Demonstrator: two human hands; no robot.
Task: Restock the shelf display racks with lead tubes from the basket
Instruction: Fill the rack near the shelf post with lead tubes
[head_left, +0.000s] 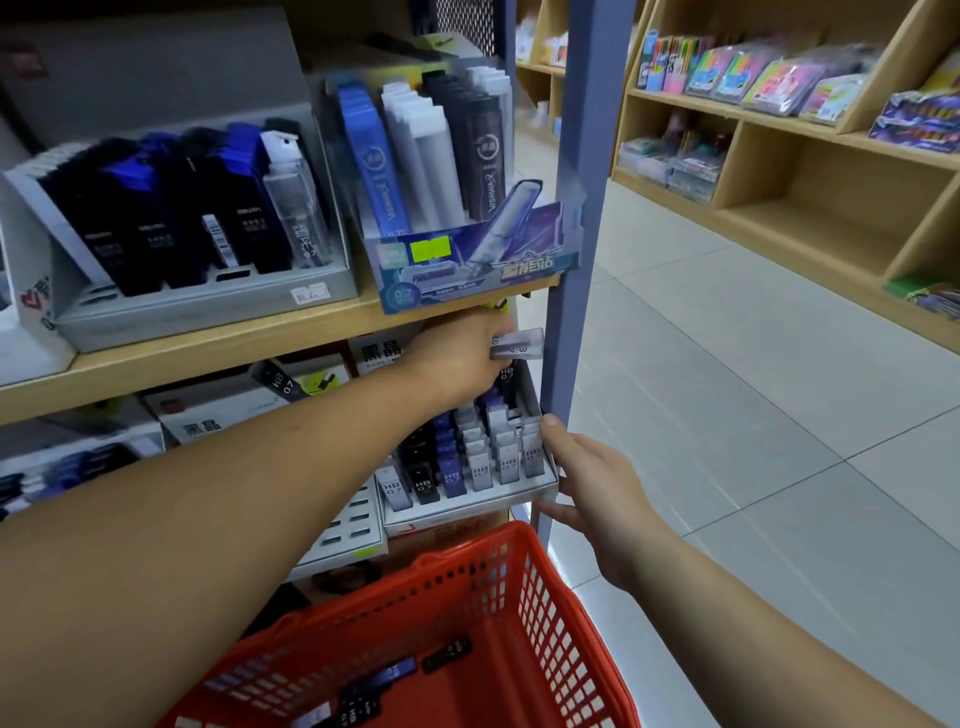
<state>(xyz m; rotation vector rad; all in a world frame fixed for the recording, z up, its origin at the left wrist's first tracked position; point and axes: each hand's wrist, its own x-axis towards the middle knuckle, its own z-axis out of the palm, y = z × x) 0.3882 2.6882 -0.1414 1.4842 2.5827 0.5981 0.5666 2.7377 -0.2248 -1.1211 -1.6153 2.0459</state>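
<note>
One lead tube (518, 344) is in hand, held above the back rows of the display rack (467, 506) at the right end of the lower shelf, just under the front edge of the upper shelf board (208, 353).

Left hand (457, 358): fingers curled round the tube, with one end of it hidden inside the grip.

Right hand (592, 473): thumb on top of the rack's right wall, fingers hooked beneath its front right corner, steadying it.

Handling, as a judgement: a small clear plastic case, light and rigid, with smooth faces likely to slip. The leads inside would be brittle, so it should not be dropped. It is best pinched across its flat faces near one end, leaving the other end free to enter a slot.

Orientation: the long axis lies roughly level, with the free end pointing right toward the blue upright post (571, 260). Stocked tubes in the rack stand on end, leaning back, so a turn to upright appears necessary.

Several further tubes (447, 649) lie loose in the red basket (524, 566) below.
</note>
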